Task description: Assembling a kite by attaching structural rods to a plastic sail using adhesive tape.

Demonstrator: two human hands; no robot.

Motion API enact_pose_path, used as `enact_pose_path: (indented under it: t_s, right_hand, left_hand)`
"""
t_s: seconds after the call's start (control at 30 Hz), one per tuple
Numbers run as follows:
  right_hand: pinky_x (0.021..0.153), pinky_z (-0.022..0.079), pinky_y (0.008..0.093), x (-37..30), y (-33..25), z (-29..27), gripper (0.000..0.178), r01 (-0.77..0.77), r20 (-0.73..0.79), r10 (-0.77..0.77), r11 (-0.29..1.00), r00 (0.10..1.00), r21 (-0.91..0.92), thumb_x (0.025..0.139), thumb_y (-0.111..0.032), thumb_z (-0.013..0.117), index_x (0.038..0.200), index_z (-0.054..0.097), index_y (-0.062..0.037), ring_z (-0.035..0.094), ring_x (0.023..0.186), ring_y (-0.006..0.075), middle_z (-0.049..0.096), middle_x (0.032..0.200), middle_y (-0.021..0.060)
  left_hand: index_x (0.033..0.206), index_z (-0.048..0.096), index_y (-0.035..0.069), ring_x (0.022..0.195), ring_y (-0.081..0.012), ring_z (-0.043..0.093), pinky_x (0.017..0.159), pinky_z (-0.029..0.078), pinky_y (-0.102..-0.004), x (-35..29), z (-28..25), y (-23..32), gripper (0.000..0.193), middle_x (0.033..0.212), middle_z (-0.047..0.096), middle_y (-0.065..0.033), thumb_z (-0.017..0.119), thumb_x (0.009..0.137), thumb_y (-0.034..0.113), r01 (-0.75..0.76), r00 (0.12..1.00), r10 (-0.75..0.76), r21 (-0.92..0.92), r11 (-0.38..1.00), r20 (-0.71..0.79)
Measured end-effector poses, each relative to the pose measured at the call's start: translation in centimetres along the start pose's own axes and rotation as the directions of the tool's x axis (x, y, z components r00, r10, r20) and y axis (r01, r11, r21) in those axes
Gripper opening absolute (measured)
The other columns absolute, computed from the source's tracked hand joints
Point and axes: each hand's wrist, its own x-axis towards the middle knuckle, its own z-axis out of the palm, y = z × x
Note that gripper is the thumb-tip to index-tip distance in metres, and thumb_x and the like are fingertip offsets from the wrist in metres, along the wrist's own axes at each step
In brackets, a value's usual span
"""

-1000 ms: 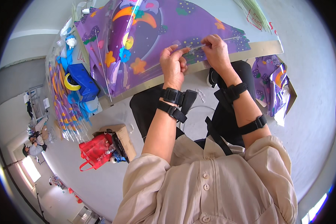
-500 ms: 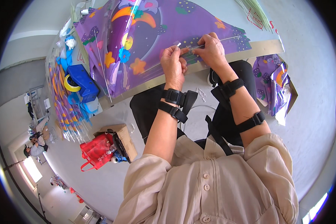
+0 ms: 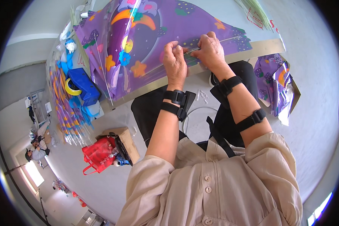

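Note:
A purple kite-like plastic sheet (image 3: 169, 26), printed with a moon, stars and flowers, lies on the table in front of me. At its near edge, my right hand (image 3: 211, 52) is closed, with thumb and forefinger pinching a thin pale rod (image 3: 229, 39) that runs along the sheet. Close on its left is my left hand (image 3: 175, 64), fingers curled and thumb near the forefinger. Whatever sits between those left fingertips is too small to make out. Both wrists wear black straps.
A blue tape dispenser (image 3: 83, 86) with yellow tape stands at the table's left. Past it hang several folded purple sheets (image 3: 64, 105). Pale thin rods (image 3: 258, 15) lie far right. On the floor are a red bag (image 3: 98, 153), a cardboard box (image 3: 129, 143) and more purple sheets (image 3: 273, 83).
The white bit seen at my left fingertips no longer shows, and the left fingers have shifted their curl. My right hand keeps its pinch, moved slightly to the left.

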Motion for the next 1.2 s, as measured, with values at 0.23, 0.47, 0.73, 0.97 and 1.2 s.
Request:
enact_pose_path:
  t_s: [0.23,0.47,0.73,0.97,1.2]
  right_hand:
    - [0.078,0.049,0.0383,0.2,-0.2,-0.5,0.039,-0.007,0.014,0.007,0.999,1.0,-0.036,0.056,-0.021,0.081,0.086,0.064,-0.0044,0.056,0.095,0.0323,0.053,0.101,0.0134]
    - [0.072,0.049,0.0396,1.8,-0.2,-0.4,0.043,-0.003,0.019,0.005,0.993,1.0,-0.118,0.058,-0.037,0.078,0.081,0.065,-0.0023,0.06,0.085,0.031,0.058,0.093,0.0132]
    - [0.072,0.049,0.0411,1.7,-0.3,-0.4,0.043,-0.007,0.013,0.009,0.988,1.0,-0.151,0.063,-0.041,0.074,0.082,0.066,-0.0034,0.06,0.086,0.0319,0.058,0.095,0.0129]
    - [0.078,0.049,0.0392,1.6,-0.3,-1.1,0.042,-0.067,0.106,0.077,0.993,0.991,-0.1,0.064,-0.04,0.074,0.092,0.068,-0.009,0.059,0.095,0.0307,0.055,0.106,0.0135]
    - [0.079,0.049,0.0382,1.2,-0.5,-1.6,0.049,-0.068,0.177,0.083,0.994,0.981,-0.086,0.057,-0.038,0.079,0.093,0.067,-0.0074,0.058,0.096,0.0295,0.054,0.107,0.0124]
  left_hand:
    - [0.114,0.043,0.0,0.063,-0.0113,0.053,0.053,0.047,-0.0238,1.0,-1.4,1.4,0.026,0.1,0.057,-0.0109,0.047,0.092,0.013,-0.027,0.989,0.019,-0.057,0.998,-0.144]
    - [0.093,0.056,-0.001,0.05,-0.0068,0.044,0.044,0.037,-0.0207,-0.2,-3.1,2.2,0.012,0.074,0.049,-0.0014,0.053,0.082,0.001,0.181,0.981,-0.182,-0.009,0.983,-0.069]
    - [0.09,0.057,-0.003,0.043,-0.004,0.028,0.037,0.02,-0.0206,-0.7,-3.3,2.8,0.012,0.058,0.035,0.005,0.052,0.081,0.004,0.63,0.747,-0.631,-0.53,0.568,0.211]
    - [0.094,0.057,-0.006,0.042,-0.0042,0.026,0.038,0.02,-0.021,-0.2,-2.7,2.7,0.016,0.057,0.033,0.0053,0.052,0.082,0.003,0.642,0.736,-0.654,-0.489,0.59,0.176]
    - [0.094,0.058,-0.007,0.042,-0.0038,0.026,0.037,0.019,-0.0209,-0.1,-2.3,2.4,0.017,0.057,0.034,0.0052,0.052,0.08,0.002,0.637,0.742,-0.658,-0.446,0.629,0.13]
